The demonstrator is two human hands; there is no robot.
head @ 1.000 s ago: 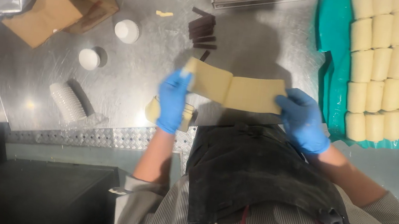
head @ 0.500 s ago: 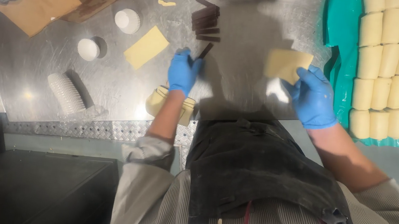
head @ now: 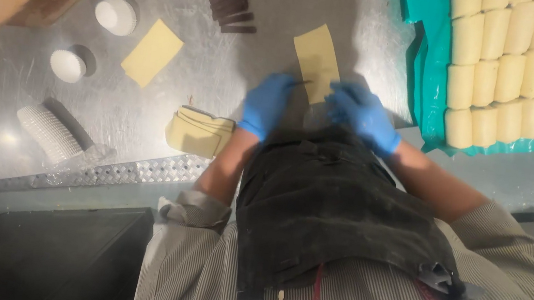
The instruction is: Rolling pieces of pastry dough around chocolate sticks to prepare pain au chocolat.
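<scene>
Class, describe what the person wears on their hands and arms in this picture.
Both the left hand and right hand wear blue disposable gloves. Grey-and-white pinstriped sleeves are rolled up above the forearms. A dark apron covers the chest.

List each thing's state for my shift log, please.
left hand: gloved, on the dough sheet's near end
right hand: gloved, on the same end
dough sheet: flat
second dough sheet: flat, untouched
dough stack: piled
rolled pastries: in rows

both gloved hands, left (head: 265,104) and right (head: 362,114), touch a pale dough sheet (head: 318,59) on the steel table (head: 265,5).
</scene>
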